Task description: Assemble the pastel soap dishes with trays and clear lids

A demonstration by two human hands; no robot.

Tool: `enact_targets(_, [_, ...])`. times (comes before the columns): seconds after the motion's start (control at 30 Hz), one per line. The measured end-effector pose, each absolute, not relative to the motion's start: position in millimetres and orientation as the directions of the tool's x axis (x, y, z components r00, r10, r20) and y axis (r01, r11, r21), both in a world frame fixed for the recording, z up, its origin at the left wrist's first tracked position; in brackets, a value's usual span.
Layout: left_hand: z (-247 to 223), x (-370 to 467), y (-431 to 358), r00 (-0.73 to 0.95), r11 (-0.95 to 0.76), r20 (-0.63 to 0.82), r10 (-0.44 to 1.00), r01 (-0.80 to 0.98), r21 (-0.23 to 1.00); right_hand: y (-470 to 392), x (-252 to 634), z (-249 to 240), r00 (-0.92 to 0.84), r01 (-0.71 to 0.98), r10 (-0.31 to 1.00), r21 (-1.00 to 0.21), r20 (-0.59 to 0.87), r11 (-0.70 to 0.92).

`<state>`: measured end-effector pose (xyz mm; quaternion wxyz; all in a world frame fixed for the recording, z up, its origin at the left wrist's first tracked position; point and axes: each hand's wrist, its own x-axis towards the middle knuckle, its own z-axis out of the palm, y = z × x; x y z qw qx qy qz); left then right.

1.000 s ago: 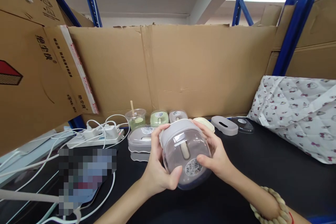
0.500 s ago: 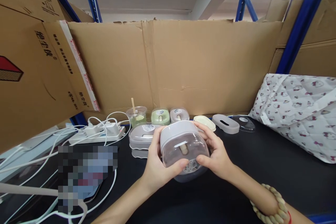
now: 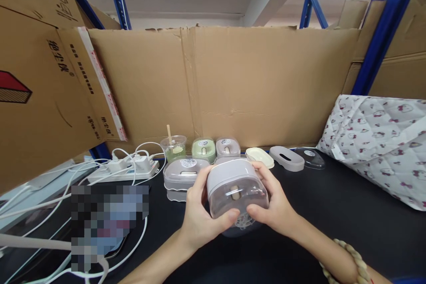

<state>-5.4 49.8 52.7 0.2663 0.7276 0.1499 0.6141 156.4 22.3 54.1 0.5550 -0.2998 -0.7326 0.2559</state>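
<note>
A grey-mauve box [image 3: 234,173] with a clear, rounded cover is tilted so that the cover faces me; a round label shows near its lower edge. My left hand [image 3: 203,213] grips its left side, thumb on the clear cover. On the right side, my right hand [image 3: 271,204] holds the same box, its thumb also on the cover near the label. Just behind my left hand stands a larger grey box [image 3: 181,179] with a clear lid. Farther back are a green box [image 3: 203,151] and a small mauve box [image 3: 227,147].
A drink cup [image 3: 175,150] with a straw stands at the back. Right of centre lie a cream tray [image 3: 259,158], a grey slotted lid [image 3: 286,159] and a clear cover [image 3: 309,159]. A quilted bag [image 3: 382,142] is at right; a power strip [image 3: 126,169] and cables at left.
Both hands have moved slightly down and to the right with the box, which has tipped a little. The view has shifted slightly.
</note>
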Motion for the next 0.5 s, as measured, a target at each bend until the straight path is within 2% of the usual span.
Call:
enact_targets(0.13, [50.8, -4.2, 50.9, 0.185, -0.767, 0.771, 0.610, -0.109, 0.633, 21.2, 154.8, 54.3, -0.201, 0.190, 0.720, -0.695, 0.664, 0.693])
enact_targets(0.23, [51.2, -3.4, 48.6, 0.187, -0.797, 0.808, 0.559, -0.147, 0.586, 22.7, 156.4, 54.5, -0.195, 0.194, 0.722, -0.696, 0.664, 0.692])
enact_targets(0.4, [53.1, -5.5, 45.2, 0.243, -0.847, 0.854, 0.461, -0.169, 0.505, 22.5, 160.5, 53.1, -0.203, 0.242, 0.791, -0.753, 0.577, 0.611])
enact_targets(0.5, [51.9, -8.0, 47.1, 0.196, -0.876, 0.874, 0.445, -0.111, 0.470, 21.5, 160.6, 51.6, -0.260, 0.290, 0.725, -0.665, 0.638, 0.689])
